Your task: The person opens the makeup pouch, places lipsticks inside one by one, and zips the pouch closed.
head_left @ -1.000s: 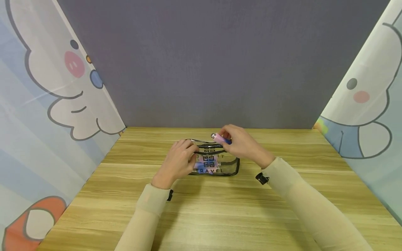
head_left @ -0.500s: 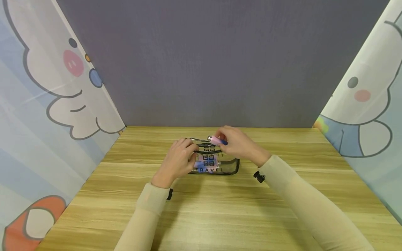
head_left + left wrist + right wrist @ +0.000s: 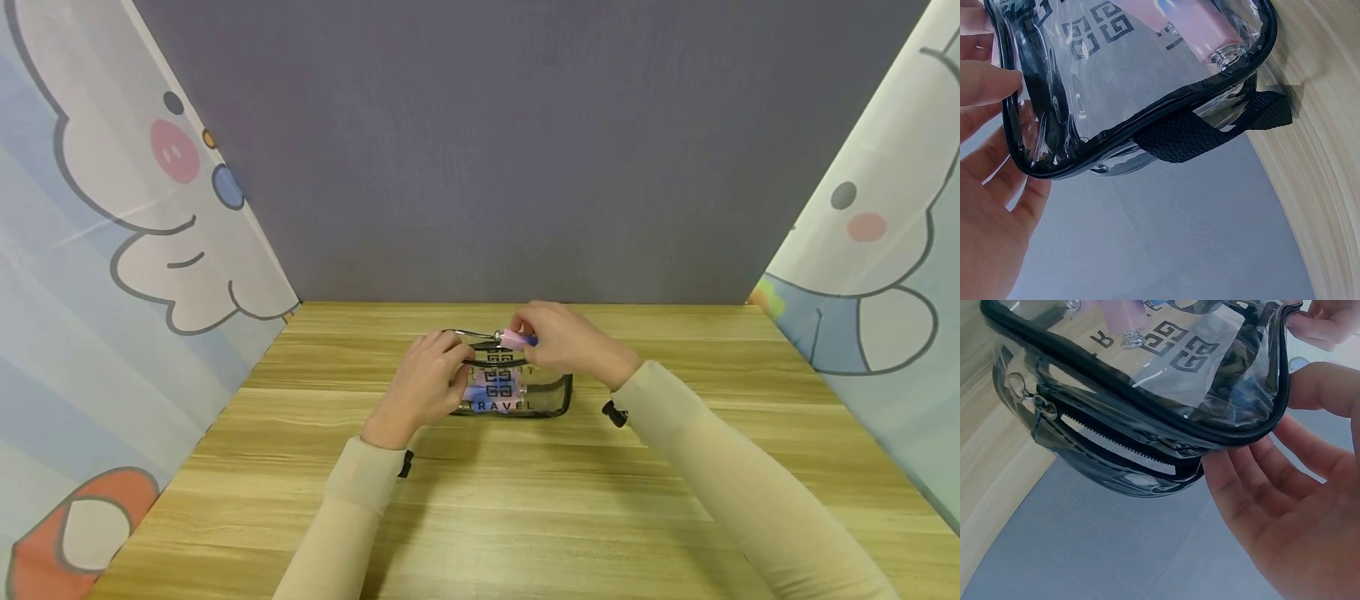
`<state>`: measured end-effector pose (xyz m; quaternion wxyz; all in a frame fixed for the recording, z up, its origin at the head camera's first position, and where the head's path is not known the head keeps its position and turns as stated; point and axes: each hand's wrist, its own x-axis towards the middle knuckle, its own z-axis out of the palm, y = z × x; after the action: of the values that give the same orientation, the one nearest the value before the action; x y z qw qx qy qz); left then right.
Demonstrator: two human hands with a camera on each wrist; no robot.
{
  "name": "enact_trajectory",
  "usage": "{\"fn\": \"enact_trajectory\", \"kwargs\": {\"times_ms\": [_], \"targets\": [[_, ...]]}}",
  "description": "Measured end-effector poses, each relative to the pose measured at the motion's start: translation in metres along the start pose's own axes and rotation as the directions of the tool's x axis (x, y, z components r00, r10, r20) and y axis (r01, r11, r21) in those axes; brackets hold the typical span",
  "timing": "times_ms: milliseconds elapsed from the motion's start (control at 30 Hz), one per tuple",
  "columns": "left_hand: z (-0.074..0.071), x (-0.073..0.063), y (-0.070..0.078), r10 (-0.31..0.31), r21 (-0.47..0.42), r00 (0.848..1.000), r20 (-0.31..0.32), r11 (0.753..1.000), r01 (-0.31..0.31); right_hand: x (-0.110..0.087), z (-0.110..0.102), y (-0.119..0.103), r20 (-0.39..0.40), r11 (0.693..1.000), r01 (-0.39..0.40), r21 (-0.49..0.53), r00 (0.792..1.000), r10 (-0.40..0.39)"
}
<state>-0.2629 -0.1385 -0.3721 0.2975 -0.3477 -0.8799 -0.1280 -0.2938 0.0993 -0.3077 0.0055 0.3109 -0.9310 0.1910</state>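
Observation:
A clear travel pouch with black piping stands on the table. My left hand grips its upper rim at the left, thumb on the near side. In the right hand I pinch a small pink-and-blue tube with a silvery end, level with the pouch's opening. Similar tubes lie inside, behind the printed lettering; one tube shows through the plastic in the left wrist view. The right wrist view shows the pouch's side zipper and my right fingers at the rim; the held tube is mostly hidden there.
The wooden table runs back to a dark grey panel. Cartoon-printed cloths stand at the left and right. A black woven loop sticks out from the pouch's side.
My right hand has moved slightly left and down with the tube, bringing its silvery end lower over the pouch's opening. The left hand stays on the rim.

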Motion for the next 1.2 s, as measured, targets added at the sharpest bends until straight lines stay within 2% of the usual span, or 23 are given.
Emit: {"fn": "enact_trajectory", "kwargs": {"times_ms": [233, 400, 700, 1200], "targets": [[0.001, 0.0, 0.0, -0.007, 0.004, 1.0, 0.009, 1.0, 0.007, -0.002, -0.001, 0.0, 0.011, 1.0, 0.001, -0.022, 1.0, -0.001], [0.0, 0.0, -0.001, 0.001, 0.011, 1.0, 0.007, 1.0, -0.001, -0.007, -0.004, 0.002, -0.017, 1.0, 0.009, -0.026, 1.0, -0.009], [0.0, 0.0, -0.001, 0.005, 0.009, 1.0, 0.001, 1.0, -0.005, -0.017, -0.01, 0.007, -0.068, 0.999, -0.001, 0.05, 0.998, 0.005], [0.0, 0.0, 0.0, -0.004, 0.004, 1.0, 0.005, 1.0, 0.004, -0.03, -0.008, 0.024, -0.147, 0.987, -0.021, 0.159, 0.988, 0.045]]}}
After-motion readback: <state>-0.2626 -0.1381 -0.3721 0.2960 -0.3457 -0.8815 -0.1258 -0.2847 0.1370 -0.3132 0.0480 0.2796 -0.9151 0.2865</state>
